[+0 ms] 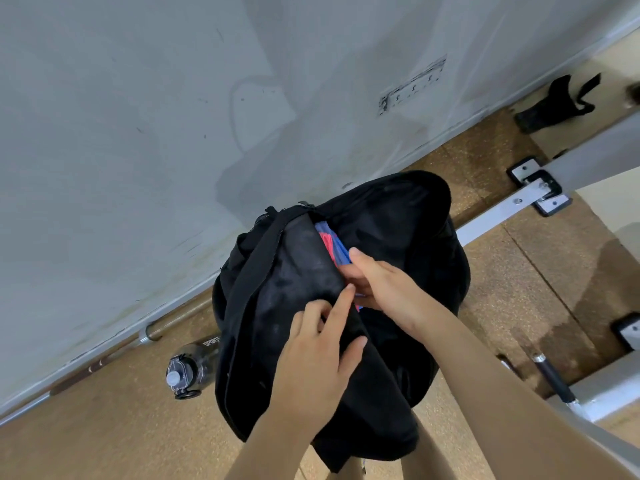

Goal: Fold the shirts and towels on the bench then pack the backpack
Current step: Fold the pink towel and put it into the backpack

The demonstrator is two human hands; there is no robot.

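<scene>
A black backpack stands on the brown floor in the middle of the view, its main zip open. Folded blue and red cloth shows inside the opening. My right hand reaches into the opening and its curled fingers hold the cloth. My left hand grips the black front flap of the backpack at the edge of the opening, thumb and fingers pinching the fabric. Most of the cloth is hidden inside the bag.
A dark sports bottle lies on the floor just left of the backpack. A grey wall runs behind. Metal frame bars and brackets stand on the right, and a black strap item lies at the far right.
</scene>
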